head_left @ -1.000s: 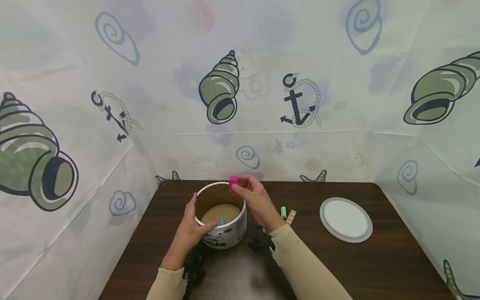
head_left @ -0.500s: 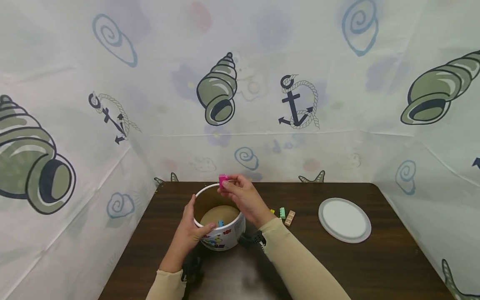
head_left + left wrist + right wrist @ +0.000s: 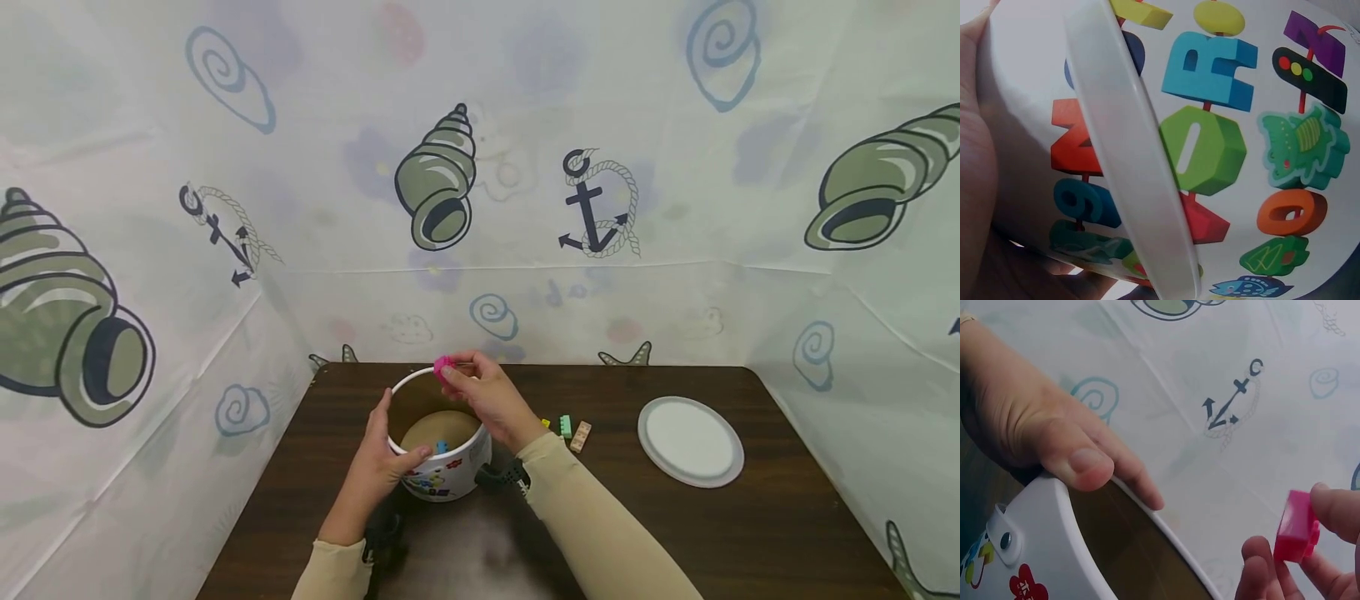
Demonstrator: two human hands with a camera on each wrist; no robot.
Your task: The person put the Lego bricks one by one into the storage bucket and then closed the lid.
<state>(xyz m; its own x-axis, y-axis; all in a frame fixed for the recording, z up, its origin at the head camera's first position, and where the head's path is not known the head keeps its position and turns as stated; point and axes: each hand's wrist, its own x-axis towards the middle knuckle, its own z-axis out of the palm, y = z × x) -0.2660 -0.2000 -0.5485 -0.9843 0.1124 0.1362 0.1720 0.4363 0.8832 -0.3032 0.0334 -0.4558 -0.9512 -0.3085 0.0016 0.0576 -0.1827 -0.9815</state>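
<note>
A white round bucket (image 3: pixel 472 467) with colourful printed pictures stands on the table, tilted a little toward the viewer. My left hand (image 3: pixel 382 450) grips its left side, thumb over the near rim and fingers along the outside. Above the bucket's far right rim my right hand (image 3: pixel 487 396) pinches a pink toy brick (image 3: pixel 1296 528) between thumb and fingers. Inside on the bottom lies a small blue brick (image 3: pixel 442 447). The left wrist view shows the bucket's printed wall and its white plastic handle (image 3: pixel 1132 150) up close.
Right of the bucket lie a green brick (image 3: pixel 565 426), a tan brick (image 3: pixel 581 436) and a yellow brick (image 3: pixel 545 423), partly hidden by the right arm. A white plate (image 3: pixel 690 442) sits farther right on the dark brown table (image 3: pixel 637 542). A patterned cloth hangs behind.
The right hand has moved left with the pink brick, then turned the brick in its fingers. The left hand stays on the bucket.
</note>
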